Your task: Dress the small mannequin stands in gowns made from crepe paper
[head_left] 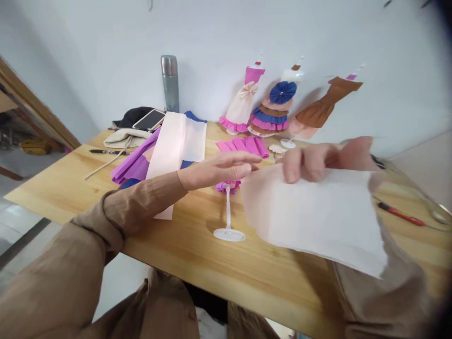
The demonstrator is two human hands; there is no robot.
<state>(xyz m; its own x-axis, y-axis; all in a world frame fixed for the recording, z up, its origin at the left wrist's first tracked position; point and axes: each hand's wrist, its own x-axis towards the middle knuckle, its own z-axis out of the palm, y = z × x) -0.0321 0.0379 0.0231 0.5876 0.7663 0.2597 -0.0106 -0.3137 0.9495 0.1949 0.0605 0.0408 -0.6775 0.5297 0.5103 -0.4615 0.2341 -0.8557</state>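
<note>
My right hand (314, 162), blurred by motion, grips the top edge of a pale whitish sheet of crepe paper (321, 216), which hangs down in front of my right sleeve. My left hand (215, 170) reaches across with fingers stretched out; its thumb and fingertips are beside the sheet's upper left corner, and whether they touch it I cannot tell. Below the left hand stands a small white dress stand (229, 234) with a round foot. Pink and purple ruffles (223, 187) show at the top of its stem, mostly hidden by the hand.
Three small dressed mannequins (275, 110) stand along the wall. A thermos (170, 82), phone (149, 120), pale strip (169, 146), purple crepe paper (132, 165) and pen (108, 151) are on the left. Folded pink paper (243, 146) lies centrally; a red-and-black handled tool (400, 214) lies right.
</note>
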